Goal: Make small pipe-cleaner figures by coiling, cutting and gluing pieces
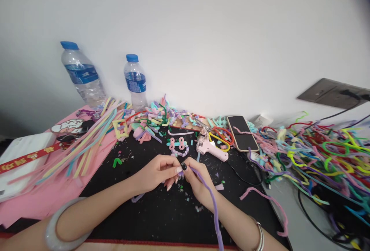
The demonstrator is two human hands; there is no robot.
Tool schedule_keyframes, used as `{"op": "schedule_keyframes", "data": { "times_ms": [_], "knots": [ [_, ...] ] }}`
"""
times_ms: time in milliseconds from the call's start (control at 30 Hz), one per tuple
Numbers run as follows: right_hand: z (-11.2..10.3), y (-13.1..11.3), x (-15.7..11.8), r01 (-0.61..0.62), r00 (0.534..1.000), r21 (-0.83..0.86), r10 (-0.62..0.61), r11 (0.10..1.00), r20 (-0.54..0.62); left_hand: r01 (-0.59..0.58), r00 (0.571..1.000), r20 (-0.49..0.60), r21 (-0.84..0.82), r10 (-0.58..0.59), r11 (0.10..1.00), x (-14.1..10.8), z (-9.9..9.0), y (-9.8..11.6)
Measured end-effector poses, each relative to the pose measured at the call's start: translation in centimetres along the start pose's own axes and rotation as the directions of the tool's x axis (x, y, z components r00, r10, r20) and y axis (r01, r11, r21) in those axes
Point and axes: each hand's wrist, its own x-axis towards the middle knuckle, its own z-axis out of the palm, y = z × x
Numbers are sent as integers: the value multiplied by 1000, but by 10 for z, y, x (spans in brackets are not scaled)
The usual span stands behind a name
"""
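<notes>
My left hand (162,172) and my right hand (199,179) meet over the black mat (138,212), fingertips pinched together. Between them they grip a purple pipe cleaner (213,201), whose long free end trails over my right wrist toward the near edge. The part inside my fingers is mostly hidden. Just beyond my hands lie two pink looped pieces on a turquoise strip (177,143) and a twisted lilac strand (180,153). To their right rests a pink glue gun (212,149) with a glue stick protruding from its back.
Two water bottles (135,81) stand at the wall. Loose pipe cleaners (326,147) pile up on the right, near a phone (243,133) and black cables. On the left, straight pipe cleaners (86,143) lie across pink paper (31,214) and a white box (26,147). Scraps litter the mat.
</notes>
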Motion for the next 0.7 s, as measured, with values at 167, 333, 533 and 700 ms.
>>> {"op": "schedule_keyframes", "data": {
  "times_ms": [167,333,533,700],
  "knots": [
    [0,-2,-1,-55,996,-26,52,998,-79,-60,992,-100,209,82,976,0,2,0],
    [2,0,-3,-65,994,-68,58,996,-90,-70,970,-184,411,158,909,-1,4,1],
    [3,-4,-2,-38,996,-92,31,995,-84,-177,938,-115,652,327,738,-3,0,-1],
    [3,-3,-2,-6,997,-100,-2,995,-79,-258,900,-54,735,433,627,-4,-2,1]
  ]
}}
